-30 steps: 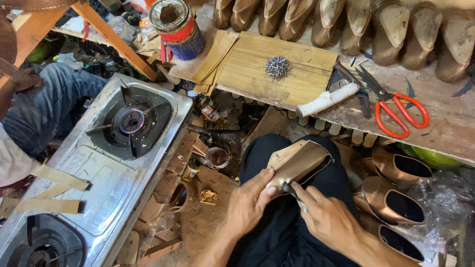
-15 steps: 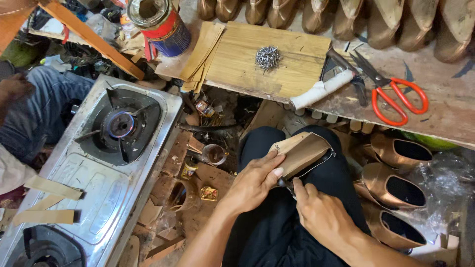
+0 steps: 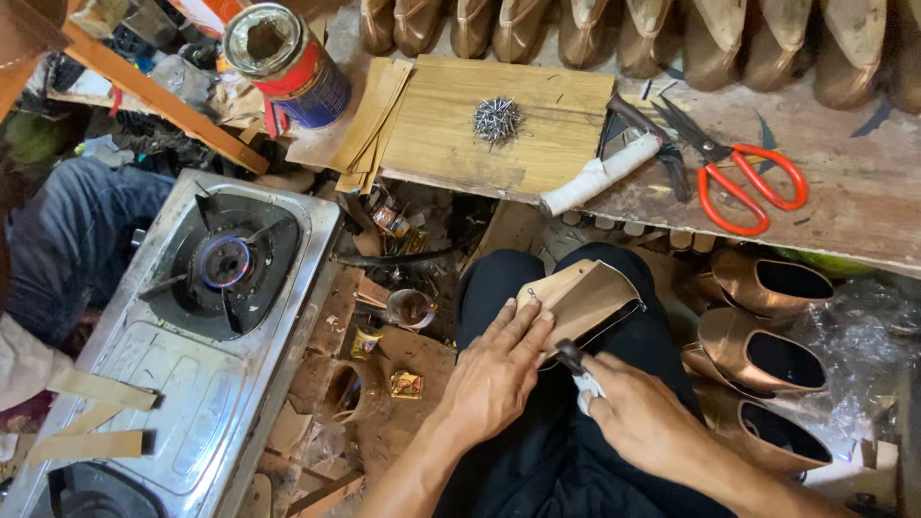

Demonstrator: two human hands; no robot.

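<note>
A tan shoe sole piece (image 3: 587, 295) rests on my lap, over my black trousers (image 3: 537, 451). My left hand (image 3: 499, 369) lies flat on its near end and presses it down. My right hand (image 3: 638, 412) grips a small dark tool wrapped in white cloth (image 3: 576, 369), whose tip touches the sole's near edge. Both forearms come in from the bottom of the view.
A wooden bench (image 3: 844, 211) holds a board (image 3: 499, 129) with a pile of nails (image 3: 496, 119), orange scissors (image 3: 743, 177), a white-wrapped hammer (image 3: 604, 171) and a tin can (image 3: 283, 62). A lit gas stove (image 3: 225, 264) is at the left. Copper shoes (image 3: 767, 331) lie at right. Another person's jeans (image 3: 67, 240) are far left.
The view has shifted a little, so everything sits lower in the frame. My left hand has spread flatter over the sole piece. My right hand stays at its edge with the tool.
</note>
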